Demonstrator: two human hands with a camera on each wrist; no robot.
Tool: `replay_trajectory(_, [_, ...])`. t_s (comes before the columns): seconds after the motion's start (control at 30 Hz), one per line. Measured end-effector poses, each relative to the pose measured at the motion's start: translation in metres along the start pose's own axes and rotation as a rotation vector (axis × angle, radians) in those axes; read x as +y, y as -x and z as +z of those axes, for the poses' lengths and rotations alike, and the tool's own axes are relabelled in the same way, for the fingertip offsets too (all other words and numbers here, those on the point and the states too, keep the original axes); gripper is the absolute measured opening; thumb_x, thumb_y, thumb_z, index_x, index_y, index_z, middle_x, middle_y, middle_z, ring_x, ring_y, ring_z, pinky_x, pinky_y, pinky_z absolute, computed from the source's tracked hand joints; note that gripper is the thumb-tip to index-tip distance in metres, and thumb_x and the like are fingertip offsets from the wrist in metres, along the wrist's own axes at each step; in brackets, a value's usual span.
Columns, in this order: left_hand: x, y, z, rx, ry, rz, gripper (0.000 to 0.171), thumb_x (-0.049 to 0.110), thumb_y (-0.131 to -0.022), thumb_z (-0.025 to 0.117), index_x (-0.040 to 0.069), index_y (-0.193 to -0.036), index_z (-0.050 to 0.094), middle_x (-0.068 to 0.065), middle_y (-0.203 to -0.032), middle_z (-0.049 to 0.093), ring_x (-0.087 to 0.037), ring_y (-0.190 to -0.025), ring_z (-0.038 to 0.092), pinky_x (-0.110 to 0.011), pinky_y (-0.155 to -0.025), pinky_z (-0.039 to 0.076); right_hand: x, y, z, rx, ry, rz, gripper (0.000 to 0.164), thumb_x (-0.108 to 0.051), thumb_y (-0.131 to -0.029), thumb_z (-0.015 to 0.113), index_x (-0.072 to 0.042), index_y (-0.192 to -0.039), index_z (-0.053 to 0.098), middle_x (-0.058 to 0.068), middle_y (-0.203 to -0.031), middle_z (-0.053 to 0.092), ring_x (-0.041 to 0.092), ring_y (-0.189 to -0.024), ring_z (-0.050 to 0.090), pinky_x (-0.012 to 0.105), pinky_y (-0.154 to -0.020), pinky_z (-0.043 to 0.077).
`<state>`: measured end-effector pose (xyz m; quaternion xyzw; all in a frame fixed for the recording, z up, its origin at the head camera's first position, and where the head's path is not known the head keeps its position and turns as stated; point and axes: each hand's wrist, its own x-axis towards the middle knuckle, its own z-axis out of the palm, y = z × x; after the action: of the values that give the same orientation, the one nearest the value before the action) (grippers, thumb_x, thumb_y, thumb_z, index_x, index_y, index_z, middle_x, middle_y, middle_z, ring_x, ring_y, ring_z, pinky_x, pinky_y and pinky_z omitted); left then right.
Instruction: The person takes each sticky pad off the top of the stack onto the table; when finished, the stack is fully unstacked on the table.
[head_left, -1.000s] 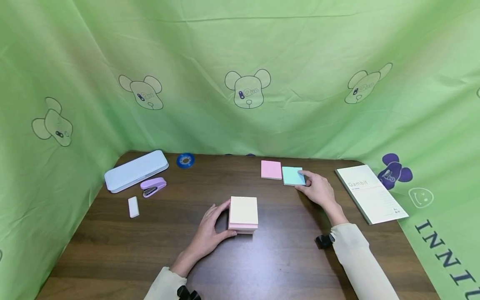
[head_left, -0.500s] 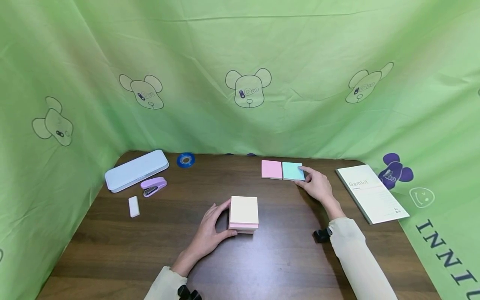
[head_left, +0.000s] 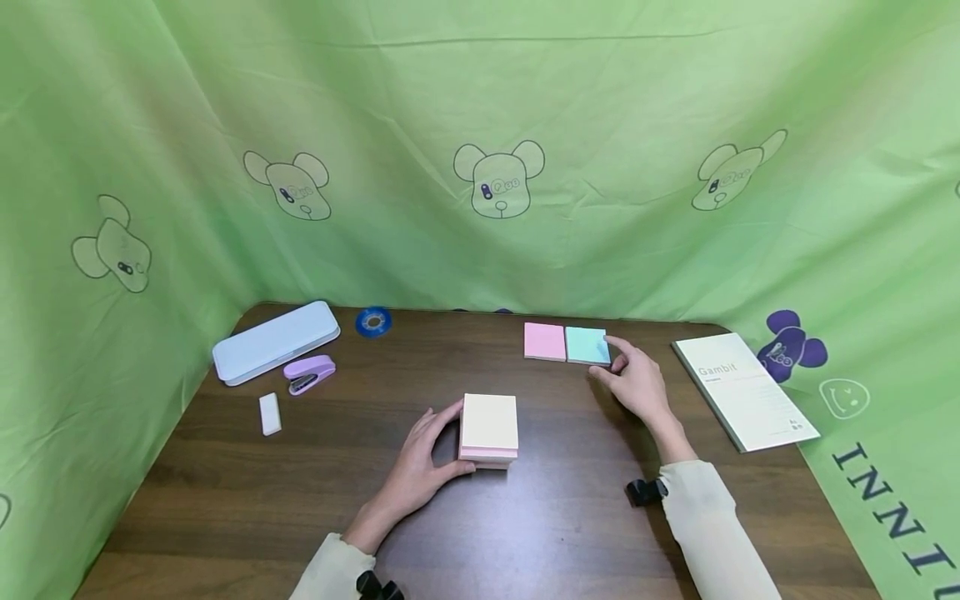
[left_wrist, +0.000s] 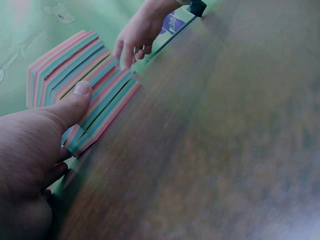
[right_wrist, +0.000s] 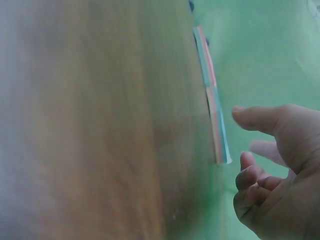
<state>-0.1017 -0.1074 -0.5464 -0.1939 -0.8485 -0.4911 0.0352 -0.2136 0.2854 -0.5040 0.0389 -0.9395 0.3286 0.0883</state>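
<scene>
My left hand (head_left: 412, 471) grips the left side of a tall stack of sticky note pads (head_left: 489, 423), thumb at the near side and fingers at the far side. In the left wrist view the stack's edges (left_wrist: 107, 107) show many pink, blue and yellow layers; a cream pad lies on top. Toward the back, a pink sticky note pad (head_left: 543, 342) and a light blue sticky note pad (head_left: 587, 345) lie side by side. My right hand (head_left: 637, 383) is at the blue pad's right edge, thumb and index finger spread; the right wrist view shows the thumb (right_wrist: 250, 117) apart from the pads.
At the back left are a light blue pencil case (head_left: 273, 342), a purple stapler (head_left: 309, 374), a white eraser (head_left: 269, 414) and a blue tape roll (head_left: 372, 322). A white notebook (head_left: 742, 390) lies at the right. Green cloth (head_left: 495, 267) hangs behind the table.
The blue pad has shifted slightly back, level with the pink pad, pushed by my right hand. The right fingers have since come off it. My left hand and the stack have stayed still.
</scene>
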Motion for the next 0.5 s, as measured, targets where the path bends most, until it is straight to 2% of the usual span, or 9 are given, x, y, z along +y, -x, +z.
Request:
replay_trajectory(0.2, [0.000, 0.000, 0.000, -0.002, -0.002, -0.001, 0.098, 0.025, -0.084, 0.099, 0.020, -0.169, 0.050, -0.005, -0.164, 0.059, -0.039, -0.157, 0.046, -0.063, -0.136, 0.024, -0.020, 0.014, 0.008, 0.076, -0.061, -0.043, 0.052, -0.015, -0.097, 0.086, 0.000, -0.145, 0.069, 0.008, -0.085, 0.064, 0.017, -0.073, 0.056, 0.033, -0.069, 0.047])
replay_trajectory(0.33, [0.000, 0.000, 0.000, -0.004, -0.003, -0.001, 0.098, 0.025, -0.084, 0.099, 0.020, -0.169, 0.050, -0.004, -0.163, 0.060, -0.038, -0.157, 0.046, -0.063, -0.136, 0.025, -0.035, 0.026, 0.014, 0.070, -0.104, -0.070, 0.051, -0.012, -0.097, 0.086, -0.001, -0.144, 0.070, 0.007, -0.086, 0.063, 0.013, -0.072, 0.054, 0.026, -0.065, 0.044])
replay_trajectory(0.5, [-0.001, 0.000, 0.000, -0.002, -0.003, 0.011, 0.098, 0.025, -0.084, 0.099, 0.020, -0.169, 0.050, -0.004, -0.163, 0.060, -0.036, -0.155, 0.049, -0.060, -0.137, 0.024, -0.051, 0.041, 0.022, 0.051, -0.152, -0.113, 0.049, -0.010, -0.096, 0.086, -0.002, -0.143, 0.072, 0.004, -0.084, 0.062, 0.011, -0.069, 0.049, 0.023, -0.061, 0.040])
